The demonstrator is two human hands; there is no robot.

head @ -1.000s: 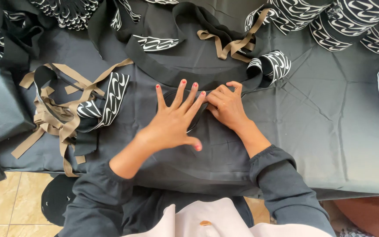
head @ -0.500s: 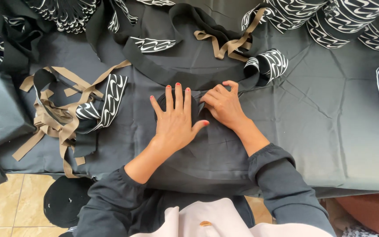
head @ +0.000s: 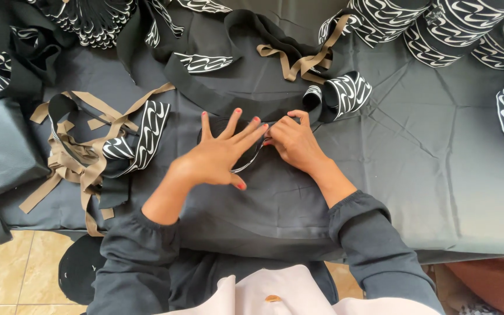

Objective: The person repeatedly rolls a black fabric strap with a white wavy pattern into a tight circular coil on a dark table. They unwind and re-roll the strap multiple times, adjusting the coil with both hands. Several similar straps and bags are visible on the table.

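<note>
Head view: L hand (head: 214, 158) lies flat, palm down, fingers (head: 233, 119) spread wide, red nails showing, pressing on a black fabric piece (head: 252, 192) at table centre, close to the near edge. R hand (head: 294, 142) sits just beside it, touching at the fingertips; fingers curled together, pinching a fold of the same fabric approx. where a patterned black-and-white strip (head: 246, 163) shows beneath L palm. Exact grip of R thumb not discernible.

Fabric piece rests on a dark grey tablecloth (head: 427, 175), drapes over the front edge toward the torso. Both forearms in dark sleeves w/ gathered cuffs.

Left of hands: tangle of tan webbing straps (head: 74, 154) mixed w/ a wave-print band (head: 147, 131). Far left: black bag (head: 1, 154) w/ round badge. Beyond hands: curled black band w/ wave-print roll (head: 345, 93) and tan strap (head: 298, 63). Top right: stacked wave-print rolls (head: 438, 23). Below the table edge: beige floor tiles (head: 7, 274).
</note>
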